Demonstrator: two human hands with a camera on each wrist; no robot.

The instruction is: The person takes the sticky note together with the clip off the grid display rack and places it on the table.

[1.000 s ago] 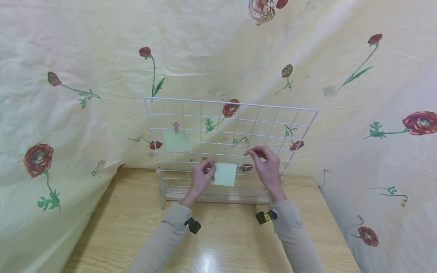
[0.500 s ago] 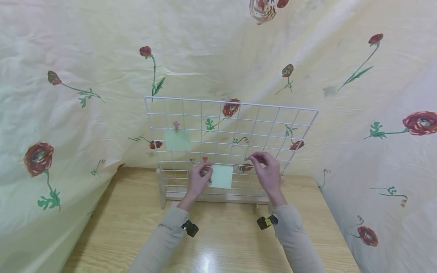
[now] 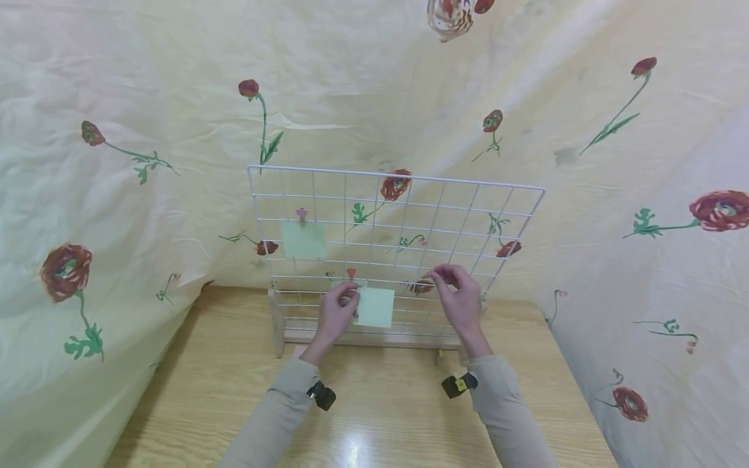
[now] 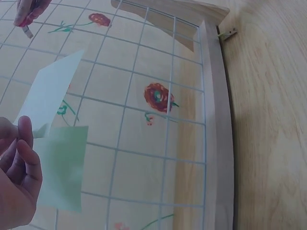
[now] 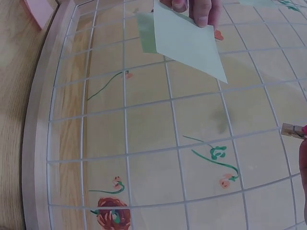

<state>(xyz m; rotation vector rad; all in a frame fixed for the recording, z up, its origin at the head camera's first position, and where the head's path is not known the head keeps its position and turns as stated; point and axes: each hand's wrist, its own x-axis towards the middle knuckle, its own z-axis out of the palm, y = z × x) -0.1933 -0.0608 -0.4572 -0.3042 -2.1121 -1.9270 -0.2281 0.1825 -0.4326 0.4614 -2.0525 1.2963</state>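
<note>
My left hand (image 3: 336,318) pinches a pale green square of paper (image 3: 375,307) by its left edge, in front of a white wire grid (image 3: 328,171). Behind that sheet, a second green square (image 4: 62,167) hangs on the grid, partly covered. A red heart clip (image 3: 351,272) shows just above it. To the right, my right hand (image 3: 459,299) pinches a small wooden clothespin (image 5: 292,131) with a red part mostly under the fingers. The clothespin is apart from the paper. Another green square (image 3: 303,240) hangs at the grid's upper left under a pink heart clip (image 3: 302,214).
The grid stands upright in a wooden base (image 3: 374,340) on a wood-grain table (image 3: 380,403). A small clothespin (image 4: 229,34) lies by the base's right end. Pink paper (image 5: 39,12) lies near its left end. Flowered cloth (image 3: 175,52) hangs behind.
My left hand has moved left and slightly down with the green paper, uncovering the red heart clip. My right hand has come down a little with the clothespin.
</note>
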